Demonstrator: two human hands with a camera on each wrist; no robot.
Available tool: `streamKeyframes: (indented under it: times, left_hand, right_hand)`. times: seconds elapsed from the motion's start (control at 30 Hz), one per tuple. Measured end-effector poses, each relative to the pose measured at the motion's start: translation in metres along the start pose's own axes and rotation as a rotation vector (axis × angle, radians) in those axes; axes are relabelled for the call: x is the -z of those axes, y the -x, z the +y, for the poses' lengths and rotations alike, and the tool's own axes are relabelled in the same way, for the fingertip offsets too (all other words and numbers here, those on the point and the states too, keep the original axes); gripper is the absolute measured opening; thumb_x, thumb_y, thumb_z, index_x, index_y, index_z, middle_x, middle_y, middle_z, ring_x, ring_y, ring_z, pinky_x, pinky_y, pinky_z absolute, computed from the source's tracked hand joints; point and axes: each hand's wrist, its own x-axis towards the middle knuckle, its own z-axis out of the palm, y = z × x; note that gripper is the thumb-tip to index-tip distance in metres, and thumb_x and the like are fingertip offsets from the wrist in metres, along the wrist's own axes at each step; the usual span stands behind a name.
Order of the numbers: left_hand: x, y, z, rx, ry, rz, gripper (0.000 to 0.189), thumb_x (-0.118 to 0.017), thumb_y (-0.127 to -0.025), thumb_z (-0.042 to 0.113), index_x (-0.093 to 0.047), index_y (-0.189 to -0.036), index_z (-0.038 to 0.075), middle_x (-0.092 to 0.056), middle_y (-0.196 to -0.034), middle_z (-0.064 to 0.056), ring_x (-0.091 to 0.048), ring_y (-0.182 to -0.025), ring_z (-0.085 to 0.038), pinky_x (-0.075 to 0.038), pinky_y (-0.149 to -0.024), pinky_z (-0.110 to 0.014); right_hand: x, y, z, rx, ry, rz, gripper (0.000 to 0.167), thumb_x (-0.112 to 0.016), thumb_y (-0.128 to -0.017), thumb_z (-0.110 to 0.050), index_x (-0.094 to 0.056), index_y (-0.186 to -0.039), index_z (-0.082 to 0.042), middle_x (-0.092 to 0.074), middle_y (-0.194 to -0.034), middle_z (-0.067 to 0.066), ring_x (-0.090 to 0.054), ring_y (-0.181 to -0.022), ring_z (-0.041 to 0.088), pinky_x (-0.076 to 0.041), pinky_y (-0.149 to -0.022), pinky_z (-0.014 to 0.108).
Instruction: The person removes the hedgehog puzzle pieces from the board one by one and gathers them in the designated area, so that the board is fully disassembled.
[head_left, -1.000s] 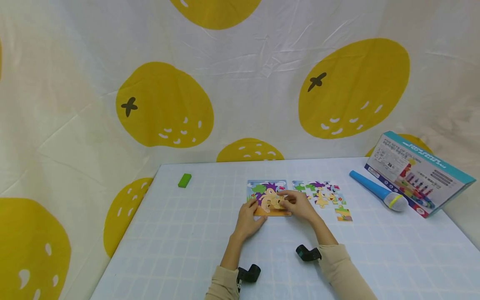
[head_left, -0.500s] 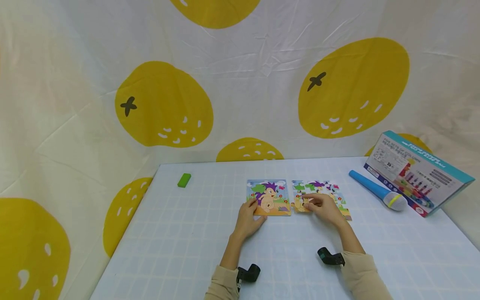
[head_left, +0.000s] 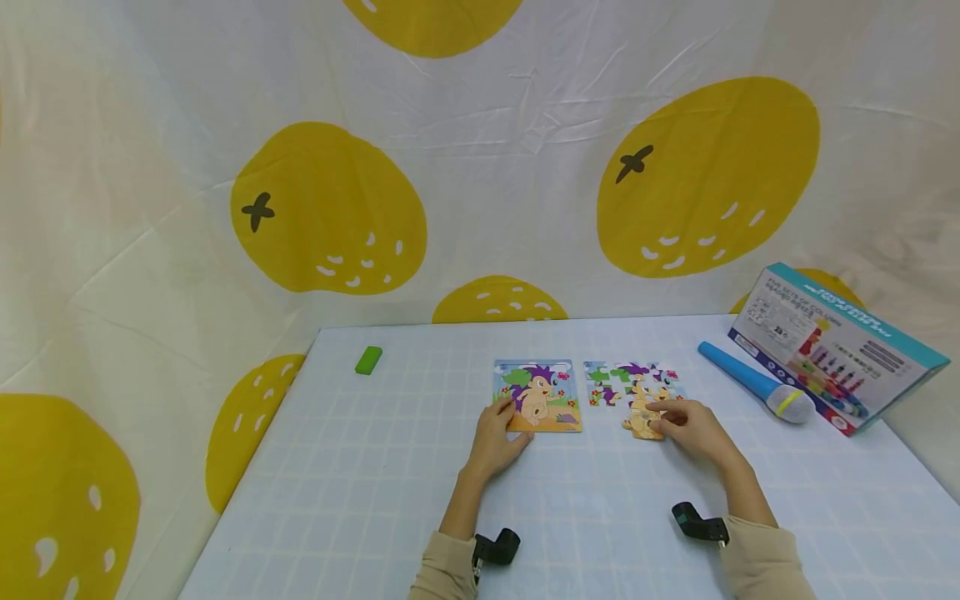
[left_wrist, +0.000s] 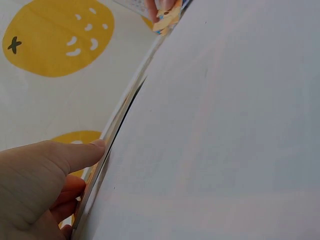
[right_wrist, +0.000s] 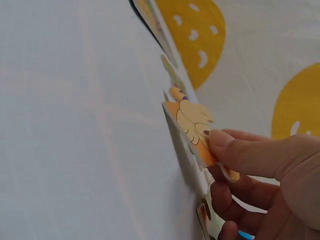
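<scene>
My left hand (head_left: 492, 440) holds the near left corner of a square picture board (head_left: 551, 406) with a purple-spined hedgehog on it. In the left wrist view, the thumb lies along the board's edge and the other fingers curl beside it. To the right of the board, my right hand (head_left: 693, 429) pinches a jigsaw piece (right_wrist: 190, 122) between thumb and fingers. This piece shows a beige belly and an orange strip, and it stands tilted in the right wrist view. Loose jigsaw pieces (head_left: 600, 374) of the same picture lie behind it, some partly covered by the hand.
At the back right, a blue toy microphone (head_left: 738, 372) lies in front of a printed box (head_left: 832, 350). A small green block (head_left: 368, 361) sits at the back left. A fruit-patterned cloth (head_left: 517, 208) hangs behind the pale checked table (head_left: 337, 483).
My right hand has moved right from over the picture board to beside the loose pieces, bringing the jigsaw piece along. The left hand stays at the board's corner.
</scene>
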Motion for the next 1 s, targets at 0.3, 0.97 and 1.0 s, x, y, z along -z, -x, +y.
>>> streamKeyframes:
  times: [0.3, 0.97, 1.0]
  left_hand:
    - [0.0013, -0.0005, 0.001, 0.011, 0.004, -0.005, 0.056, -0.069, -0.083, 0.023, -0.054, -0.127, -0.008, -0.046, -0.139, -0.015, -0.04, -0.129, -0.034, -0.029, -0.109, -0.05]
    - [-0.0004, -0.0001, -0.0005, 0.009, -0.002, -0.008, 0.057, -0.069, -0.084, 0.025, -0.053, -0.127, -0.008, -0.045, -0.14, -0.015, -0.039, -0.13, -0.034, -0.028, -0.11, -0.05]
    - [-0.0006, -0.0002, -0.0007, 0.012, -0.001, -0.01, 0.057, -0.068, -0.084, 0.025, -0.053, -0.128, -0.008, -0.045, -0.14, -0.015, -0.039, -0.13, -0.034, -0.028, -0.11, -0.049]
  right_hand:
    - [0.0051, 0.0023, -0.0017, 0.007, 0.032, -0.126, 0.028, -0.063, -0.088, -0.008, -0.066, -0.114, 0.002, -0.051, -0.08, 0.003, -0.043, -0.075, 0.018, -0.035, -0.061, 0.028]
    - [-0.0016, 0.0055, 0.0037, -0.003, 0.163, -0.091, 0.039, -0.078, -0.075, -0.029, -0.072, -0.107, -0.009, -0.057, -0.109, 0.021, -0.044, -0.094, 0.036, -0.034, -0.074, 0.054]
    - [-0.0015, 0.0057, 0.0033, 0.005, 0.167, -0.089, 0.037, -0.078, -0.075, -0.028, -0.072, -0.106, -0.009, -0.058, -0.109, 0.022, -0.044, -0.095, 0.037, -0.034, -0.074, 0.056]
